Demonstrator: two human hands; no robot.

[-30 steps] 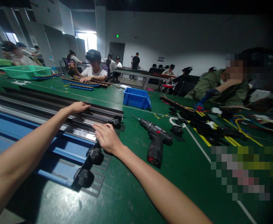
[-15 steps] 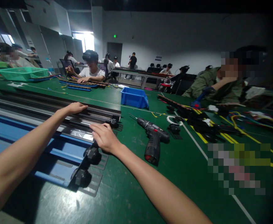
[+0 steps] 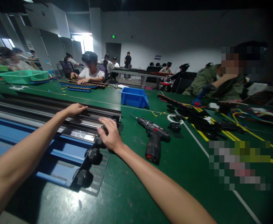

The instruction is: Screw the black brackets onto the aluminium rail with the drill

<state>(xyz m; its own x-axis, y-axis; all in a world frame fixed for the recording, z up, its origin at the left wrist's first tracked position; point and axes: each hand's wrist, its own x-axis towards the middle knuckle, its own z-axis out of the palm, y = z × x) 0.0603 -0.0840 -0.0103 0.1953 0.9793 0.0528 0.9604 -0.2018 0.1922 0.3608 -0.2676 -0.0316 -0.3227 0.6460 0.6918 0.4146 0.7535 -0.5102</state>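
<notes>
Long black and silver metal profiles [image 3: 40, 102] lie side by side on the green table, next to blue-faced profiles [image 3: 63, 154]. My left hand [image 3: 74, 109] rests across the dark profiles, its fingers stretched out. At the profiles' right end is my right hand [image 3: 111, 133], thumb and fingers apart, above the black end fittings; whether it touches them I cannot tell. Two black knob-like fittings [image 3: 93, 155] with flat slotted plates [image 3: 96, 186] show below it. Right of that hand, a cordless drill [image 3: 153, 137] lies on its side, bit pointing up-left.
A blue bin [image 3: 134, 98] stands beyond the drill. A white ring [image 3: 173, 119], dark parts and coloured cables [image 3: 255, 116] lie to the right. A green basket [image 3: 25, 77] stands far left. Co-workers sit across the table [image 3: 131, 186] and at the right.
My right hand has shifted up and to the right, and its thumb and fingers have spread. My left hand stays in place on the profiles.
</notes>
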